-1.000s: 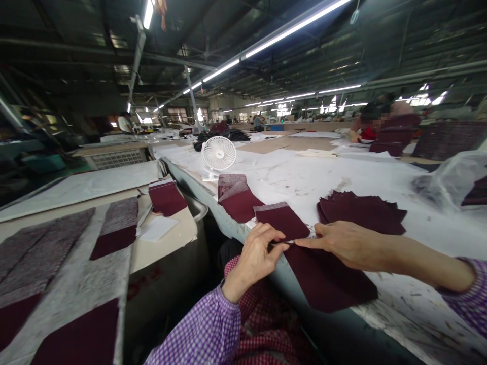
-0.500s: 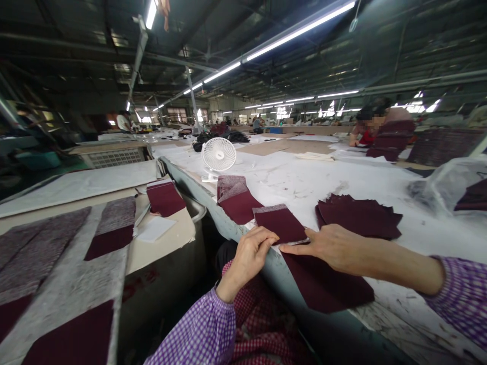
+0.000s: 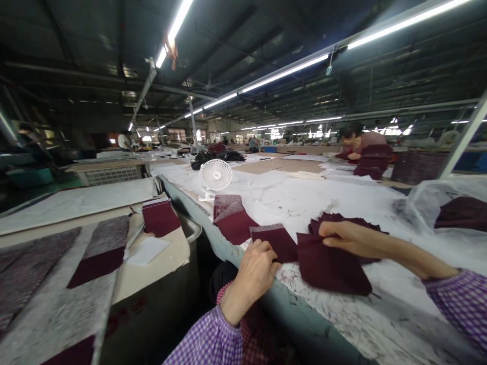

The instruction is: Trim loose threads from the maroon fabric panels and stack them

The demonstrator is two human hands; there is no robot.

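My right hand (image 3: 337, 235) pinches the upper edge of a maroon fabric piece (image 3: 329, 268), which hangs tilted over the white-covered table. Behind it lies a fanned stack of maroon pieces (image 3: 327, 218), partly hidden by my hand and the held piece. At the table's near edge my left hand (image 3: 255, 266) is closed, fingers curled against the front left corner of a maroon piece with a grey speckled strip (image 3: 277, 242). What its fingertips hold, if anything, is hidden. Further left along the edge are overlapping maroon and speckled pieces (image 3: 234, 220).
A small white fan (image 3: 215, 175) stands on the table (image 3: 274, 195). To my left, a lower surface carries speckled and maroon pieces (image 3: 101, 248) and a white card (image 3: 148, 251). Clear plastic with maroon fabric (image 3: 426, 203) lies at right. A co-worker (image 3: 355, 142) is beyond the table.
My right hand has moved up and right from the seam edge, lifting the maroon piece that lay at the table's edge. My left hand stays near the same corner. The view has tilted slightly upward.
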